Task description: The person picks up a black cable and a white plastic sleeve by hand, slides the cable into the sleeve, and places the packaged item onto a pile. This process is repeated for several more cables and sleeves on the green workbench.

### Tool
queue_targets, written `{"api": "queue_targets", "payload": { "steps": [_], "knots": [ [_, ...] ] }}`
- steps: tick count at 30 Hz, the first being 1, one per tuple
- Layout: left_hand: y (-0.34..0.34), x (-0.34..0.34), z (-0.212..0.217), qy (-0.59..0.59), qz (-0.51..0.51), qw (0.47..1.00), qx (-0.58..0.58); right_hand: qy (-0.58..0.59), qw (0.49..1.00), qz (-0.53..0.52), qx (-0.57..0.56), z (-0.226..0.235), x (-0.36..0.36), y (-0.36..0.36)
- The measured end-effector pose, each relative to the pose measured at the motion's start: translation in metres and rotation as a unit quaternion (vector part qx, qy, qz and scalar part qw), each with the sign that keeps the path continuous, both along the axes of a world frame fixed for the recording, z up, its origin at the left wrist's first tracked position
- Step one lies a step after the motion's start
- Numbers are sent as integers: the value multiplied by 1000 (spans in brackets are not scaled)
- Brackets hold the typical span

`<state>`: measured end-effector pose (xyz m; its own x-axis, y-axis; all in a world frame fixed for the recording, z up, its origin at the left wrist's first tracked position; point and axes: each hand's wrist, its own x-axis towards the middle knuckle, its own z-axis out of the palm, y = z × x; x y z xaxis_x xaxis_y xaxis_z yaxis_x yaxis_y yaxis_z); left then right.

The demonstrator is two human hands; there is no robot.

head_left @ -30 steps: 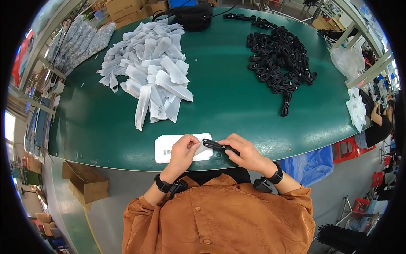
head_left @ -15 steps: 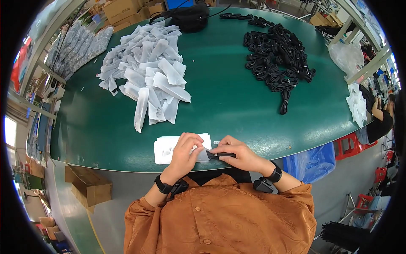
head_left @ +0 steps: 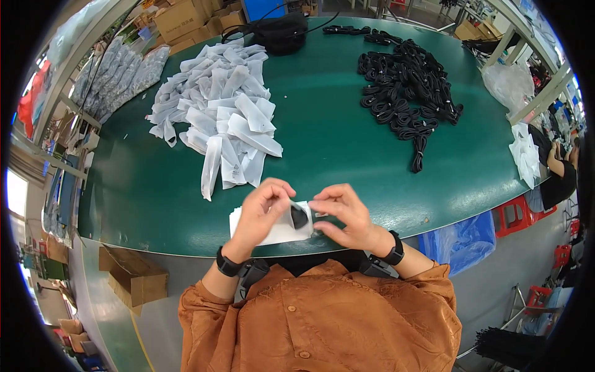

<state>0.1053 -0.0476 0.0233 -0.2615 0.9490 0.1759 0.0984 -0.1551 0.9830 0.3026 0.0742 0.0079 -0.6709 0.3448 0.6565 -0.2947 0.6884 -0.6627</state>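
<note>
My left hand [head_left: 263, 211] pinches the upper edge of a small translucent bag [head_left: 308, 227] over the table's front edge. Inside the bag sits a bundled black cable [head_left: 299, 217], only partly visible. To its right, my right hand [head_left: 344, 217] has its thumb and fingers spread beside the bag, with nothing seen between them. Under the hands lies a stack of flat white bags [head_left: 277, 234]. Farther off to the left is a heap of filled whitish bags [head_left: 232, 118]. On the right side spreads a pile of coiled black cables [head_left: 406, 87].
The green table [head_left: 334, 136] curves around in front of me. A black pouch [head_left: 280, 32] lies at its far edge. Past the right front edge are a blue plastic bag [head_left: 458, 242] and a red stool [head_left: 514, 217]. An open cardboard box [head_left: 139, 279] stands on the floor at left.
The black cable, held in my right hand before, is now inside the translucent bag. My right fingers have let go and spread. Both hands have risen slightly away from me.
</note>
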Motion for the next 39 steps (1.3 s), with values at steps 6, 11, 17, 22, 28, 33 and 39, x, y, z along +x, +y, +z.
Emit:
{"api": "queue_targets", "payload": {
  "steps": [6, 11, 17, 22, 28, 33, 39],
  "knots": [
    [23, -93, 39, -19, 207, 977, 40, -126, 915, -363, 125, 6, 30, 69],
    [14, -52, 22, 273, 256, 923, 92, -388, 703, -556, 214, -52, 104, 145],
    [-24, 26, -44, 414, 35, 909, -6, -346, 823, -448, 57, -63, 109, 134],
    [-24, 33, -59, 439, 75, 895, 2, -219, 930, -186, -228, -30, 68, 54],
    [-28, 25, -53, 236, 91, 963, -92, -176, 981, -70, -48, -20, 41, 5],
    [-28, 19, -55, 169, 85, 976, -108, -185, 977, -21, 106, -22, 37, 5],
    [-27, 14, -54, 181, 55, 978, -85, -188, 974, 16, 126, -24, 36, 8]
  ]
}}
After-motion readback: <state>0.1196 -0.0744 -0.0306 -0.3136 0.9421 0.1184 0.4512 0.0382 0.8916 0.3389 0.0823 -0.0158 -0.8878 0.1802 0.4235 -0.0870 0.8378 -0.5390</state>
